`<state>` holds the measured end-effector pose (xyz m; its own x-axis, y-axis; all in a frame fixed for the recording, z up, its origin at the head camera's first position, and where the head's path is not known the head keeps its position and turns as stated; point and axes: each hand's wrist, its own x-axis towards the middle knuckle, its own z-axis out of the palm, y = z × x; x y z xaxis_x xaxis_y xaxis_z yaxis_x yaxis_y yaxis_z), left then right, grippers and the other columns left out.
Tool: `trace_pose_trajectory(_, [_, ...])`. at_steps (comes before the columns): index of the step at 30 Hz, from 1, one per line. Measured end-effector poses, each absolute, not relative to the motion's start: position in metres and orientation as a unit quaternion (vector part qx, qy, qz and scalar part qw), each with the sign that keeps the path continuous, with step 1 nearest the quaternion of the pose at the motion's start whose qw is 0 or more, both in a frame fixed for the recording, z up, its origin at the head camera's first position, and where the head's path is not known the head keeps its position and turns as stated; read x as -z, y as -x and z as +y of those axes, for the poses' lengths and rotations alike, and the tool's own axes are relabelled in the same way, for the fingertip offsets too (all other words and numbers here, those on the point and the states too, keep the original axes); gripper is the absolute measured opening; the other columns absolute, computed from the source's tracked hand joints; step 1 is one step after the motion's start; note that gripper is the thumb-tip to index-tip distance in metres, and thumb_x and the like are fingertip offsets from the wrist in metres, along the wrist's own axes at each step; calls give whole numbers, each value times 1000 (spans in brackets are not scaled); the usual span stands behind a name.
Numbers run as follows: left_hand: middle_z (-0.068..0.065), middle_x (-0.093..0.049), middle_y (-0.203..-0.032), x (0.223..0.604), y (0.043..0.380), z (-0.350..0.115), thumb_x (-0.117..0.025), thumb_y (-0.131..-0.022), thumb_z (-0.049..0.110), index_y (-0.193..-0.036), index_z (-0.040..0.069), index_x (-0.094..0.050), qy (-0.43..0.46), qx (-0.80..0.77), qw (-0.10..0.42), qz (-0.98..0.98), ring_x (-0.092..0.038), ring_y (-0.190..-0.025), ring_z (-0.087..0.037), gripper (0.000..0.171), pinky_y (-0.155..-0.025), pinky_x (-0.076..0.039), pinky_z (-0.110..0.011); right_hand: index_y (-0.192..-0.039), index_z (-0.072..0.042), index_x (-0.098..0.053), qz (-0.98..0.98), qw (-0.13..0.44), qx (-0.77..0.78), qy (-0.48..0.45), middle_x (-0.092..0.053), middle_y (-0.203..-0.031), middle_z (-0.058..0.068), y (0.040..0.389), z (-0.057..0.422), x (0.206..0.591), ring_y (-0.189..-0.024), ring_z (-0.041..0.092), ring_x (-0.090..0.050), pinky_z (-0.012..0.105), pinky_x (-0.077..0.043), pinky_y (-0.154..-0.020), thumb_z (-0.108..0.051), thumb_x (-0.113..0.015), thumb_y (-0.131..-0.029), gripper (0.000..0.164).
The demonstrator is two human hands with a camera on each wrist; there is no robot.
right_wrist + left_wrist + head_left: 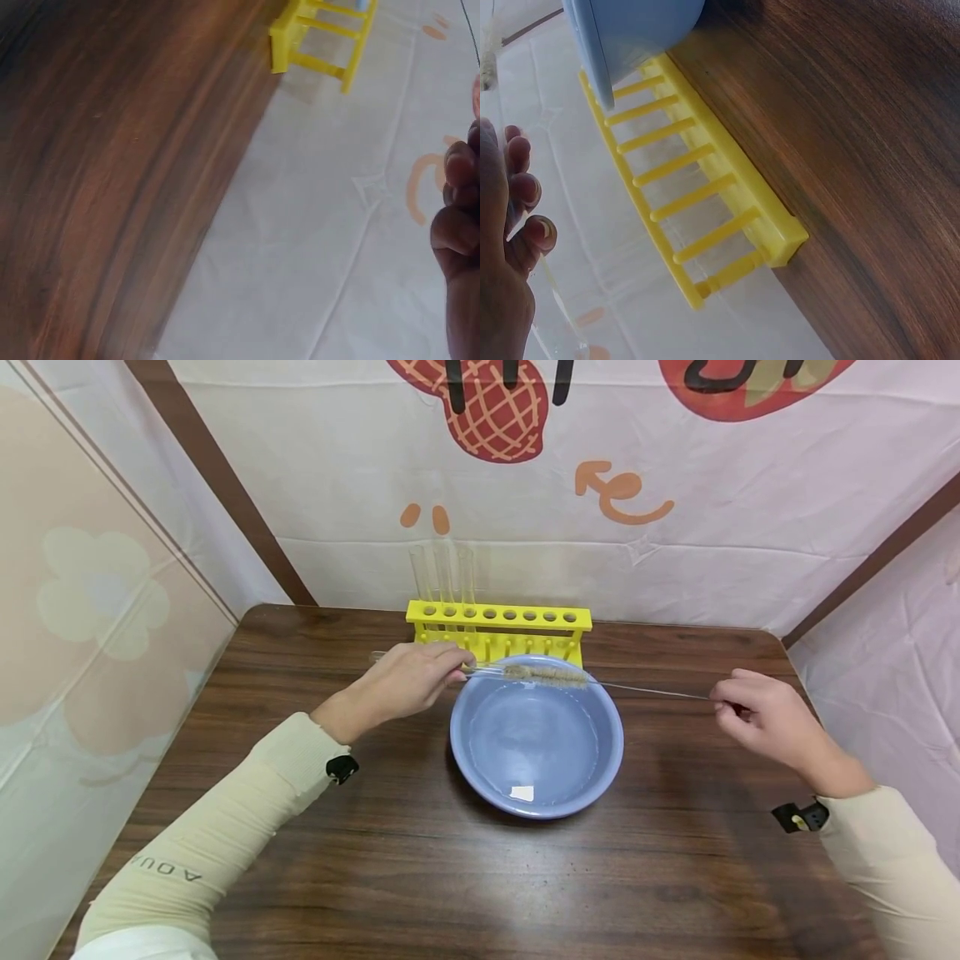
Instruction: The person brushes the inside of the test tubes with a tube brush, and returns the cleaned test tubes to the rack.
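My left hand [420, 681] grips a clear glass test tube [561, 322], held nearly level above the far side of a blue basin [461, 760]. Its closed end pokes out left of the hand in the head view. At the tube's right end lies the bristle head of a test tube brush [543, 677], over the basin's far rim. The brush's thin wire handle [652, 691] runs right to my right hand [765, 718], which pinches its end between thumb and curled fingers. In the right wrist view that hand [459, 217] shows only at the edge.
Behind the basin stands a yellow test tube rack [525, 617], with three clear test tubes [444, 581] upright at its left end. Water lies in the basin. A printed cloth [525, 502] hangs behind the brown wooden table [360, 860].
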<state>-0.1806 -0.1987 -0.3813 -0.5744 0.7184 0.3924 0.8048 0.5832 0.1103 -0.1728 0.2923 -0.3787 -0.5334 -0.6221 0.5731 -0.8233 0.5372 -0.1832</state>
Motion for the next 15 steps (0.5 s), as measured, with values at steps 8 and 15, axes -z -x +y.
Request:
trace_pose_trajectory(8, [-6, -70, -100, 382, 182, -197, -69, -97, 12, -114, 5, -65, 443, 143, 166, -869, -69, -86, -20, 18, -71, -58, -38, -80, -24, -59, -862, 119, -277, -408, -45, -72, -15, 171, 300, 369, -57, -5, -34, 14, -31, -53, 13, -55, -79, 37])
trace_pose_trajectory(15, [-4, -69, -97, 384, 183, -198, -67, -99, 12, -113, 6, -65, 448, 145, 169, -866, -67, -83, -18, 15, -72, -58, -37, -81, -25, -59, -865, 14, -335, -374, -39, -62, -15, 170, 305, 365, -51, -5, -32, 20, -31, -45, 18, -52, -86, 43])
